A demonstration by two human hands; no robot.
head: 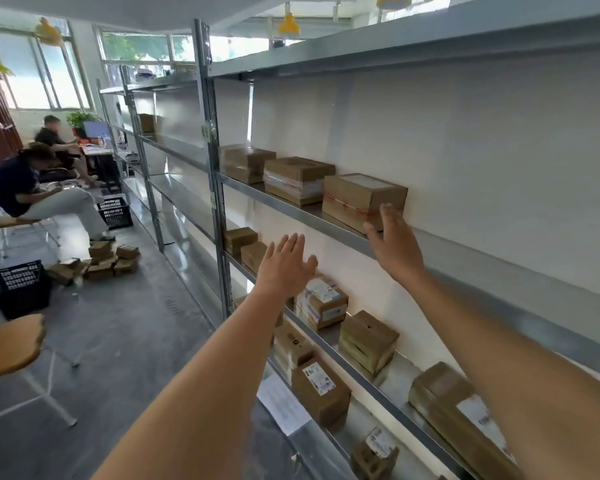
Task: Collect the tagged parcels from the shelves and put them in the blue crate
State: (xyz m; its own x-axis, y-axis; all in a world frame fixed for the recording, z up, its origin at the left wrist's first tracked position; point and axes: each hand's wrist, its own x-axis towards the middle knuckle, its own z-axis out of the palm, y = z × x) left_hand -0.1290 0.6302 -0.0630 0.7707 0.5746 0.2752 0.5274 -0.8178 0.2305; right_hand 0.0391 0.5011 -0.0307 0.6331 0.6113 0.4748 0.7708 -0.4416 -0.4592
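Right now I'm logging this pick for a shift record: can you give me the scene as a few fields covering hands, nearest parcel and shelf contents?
left hand: open, holding nothing, raised before the shelves
right hand: open, holding nothing, at the near corner of the brown cardboard parcel with red tape; contact unclear
that parcel's grey metal shelf: three cardboard parcels in a row
lower shelves: more parcels, several with white labels
blue crate: not seen

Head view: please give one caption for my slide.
Both open hands, left hand and right hand, reach toward a taped parcel on the metal shelf.
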